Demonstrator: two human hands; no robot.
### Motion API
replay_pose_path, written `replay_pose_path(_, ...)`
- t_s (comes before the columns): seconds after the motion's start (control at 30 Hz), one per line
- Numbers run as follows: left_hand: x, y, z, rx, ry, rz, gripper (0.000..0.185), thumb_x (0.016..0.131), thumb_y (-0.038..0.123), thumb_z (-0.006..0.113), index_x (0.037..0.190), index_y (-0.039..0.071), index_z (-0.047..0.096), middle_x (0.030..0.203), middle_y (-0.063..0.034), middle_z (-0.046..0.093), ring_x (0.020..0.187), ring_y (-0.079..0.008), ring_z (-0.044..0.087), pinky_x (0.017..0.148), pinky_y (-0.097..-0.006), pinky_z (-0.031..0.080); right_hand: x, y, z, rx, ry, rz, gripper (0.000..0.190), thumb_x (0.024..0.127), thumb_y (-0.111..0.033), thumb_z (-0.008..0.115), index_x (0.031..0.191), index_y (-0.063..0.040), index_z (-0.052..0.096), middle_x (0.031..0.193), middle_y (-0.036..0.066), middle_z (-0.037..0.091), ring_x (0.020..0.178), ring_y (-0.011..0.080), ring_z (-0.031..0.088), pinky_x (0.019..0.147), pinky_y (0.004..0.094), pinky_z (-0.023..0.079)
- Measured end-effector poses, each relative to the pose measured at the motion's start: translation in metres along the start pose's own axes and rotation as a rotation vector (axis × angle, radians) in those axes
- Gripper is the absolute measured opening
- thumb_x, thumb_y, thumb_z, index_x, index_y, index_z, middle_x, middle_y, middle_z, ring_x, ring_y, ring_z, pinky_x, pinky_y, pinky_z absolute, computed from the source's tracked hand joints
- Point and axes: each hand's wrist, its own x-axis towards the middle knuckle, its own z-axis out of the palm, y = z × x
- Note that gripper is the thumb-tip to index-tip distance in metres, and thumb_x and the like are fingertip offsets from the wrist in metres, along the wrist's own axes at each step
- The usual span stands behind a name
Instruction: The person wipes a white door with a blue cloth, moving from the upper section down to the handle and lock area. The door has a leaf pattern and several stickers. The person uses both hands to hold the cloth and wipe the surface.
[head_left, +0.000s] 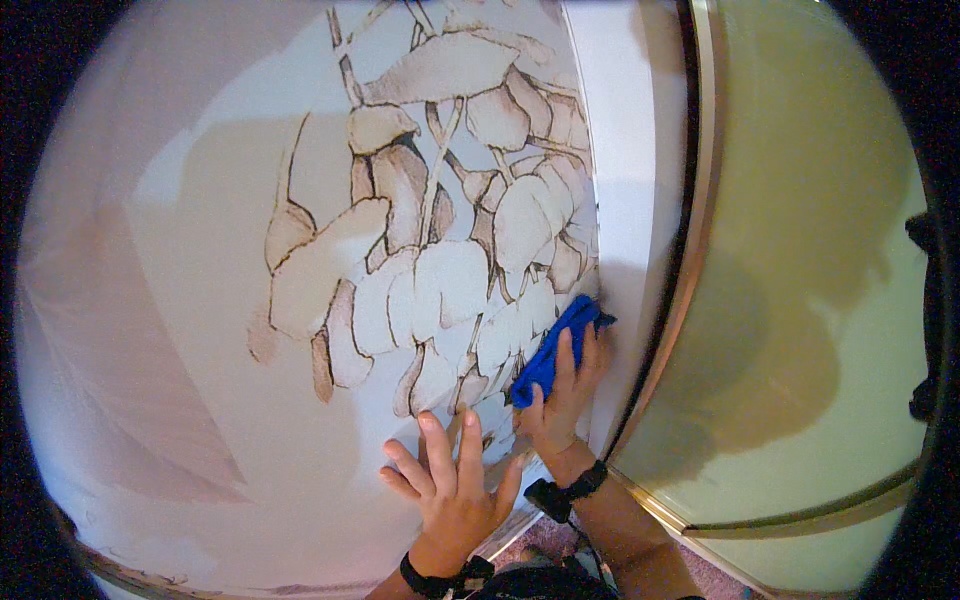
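Note:
My right hand (562, 397) is shut on a folded blue cloth (559, 352). The cloth lies against a pale surface printed with leaves (450, 289), close to that surface's right edge. Lower and to the left, my left hand (457, 480) has its fingers spread just below the lowest printed leaves. It holds nothing, and its fingertips appear to rest on the same surface. A black band with a small device (559, 499) is around my right wrist, and another black band (435, 577) is around my left.
A plain white strip (622, 150) borders the print on the right. Beyond it runs a dark gap and a gold-coloured trim (701, 157), then a glossy greenish panel (787, 337) with shadows on it. Purplish carpet (540, 536) shows below, between my arms.

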Motion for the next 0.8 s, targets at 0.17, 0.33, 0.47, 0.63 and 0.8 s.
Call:
replay_pose_path(0.17,0.0,-0.003,0.005,-0.035,-0.016,0.022,0.078,0.082,0.049,0.067,0.141,0.005,0.043,0.152,-0.0357,0.015,0.136,-0.0638,-0.004,0.101,-0.0749,-0.007,-0.05,-0.027,0.009,0.072,0.003,-0.099,0.05,0.091,-0.044,0.053,0.135,-0.02,0.052,0.146,0.023,0.035,0.129,0.0472,0.032,0.102,0.0646,0.027)
replay_pose_path(0.33,-0.012,-0.003,0.016,-0.053,-0.099,0.036,0.083,0.08,0.049,0.069,0.143,0.005,0.039,0.153,-0.0343,0.015,0.135,-0.0657,-0.002,0.101,-0.077,-0.003,-0.101,-0.045,0.02,0.052,-0.036,-0.21,0.042,0.089,-0.042,0.058,0.128,-0.025,0.056,0.141,0.009,0.044,0.126,0.0385,0.036,0.099,0.0604,0.034)
replay_pose_path(0.47,-0.026,-0.004,0.029,-0.074,-0.116,0.061,0.077,0.082,0.049,0.068,0.142,0.009,0.043,0.153,-0.0304,0.018,0.135,-0.0636,0.003,0.102,-0.0751,0.0,-0.107,-0.022,0.02,0.112,-0.052,-0.286,0.039,0.088,-0.042,0.059,0.124,-0.028,0.057,0.135,0.005,0.05,0.125,0.0374,0.036,0.099,0.0603,0.035)
replay_pose_path(0.63,-0.036,-0.004,0.04,0.045,-0.11,0.088,0.065,0.084,0.051,0.063,0.139,0.017,0.051,0.154,-0.0237,0.023,0.137,-0.0584,0.005,0.104,-0.0712,0.0,-0.093,0.015,0.011,0.103,-0.099,-0.186,0.053,0.079,-0.041,0.066,0.128,-0.025,0.055,0.143,0.02,0.038,0.129,0.049,0.03,0.102,0.0653,0.028)
replay_pose_path(0.8,-0.037,-0.006,0.042,0.174,-0.098,0.139,0.08,0.081,0.054,0.066,0.145,0.011,0.042,0.155,-0.0288,0.013,0.136,-0.0632,-0.001,0.101,-0.0759,-0.003,-0.071,0.039,0.007,0.046,-0.113,0.093,0.07,0.079,-0.036,0.061,0.142,-0.013,0.04,0.147,0.03,0.028,0.132,0.0544,0.024,0.106,0.0683,0.017)
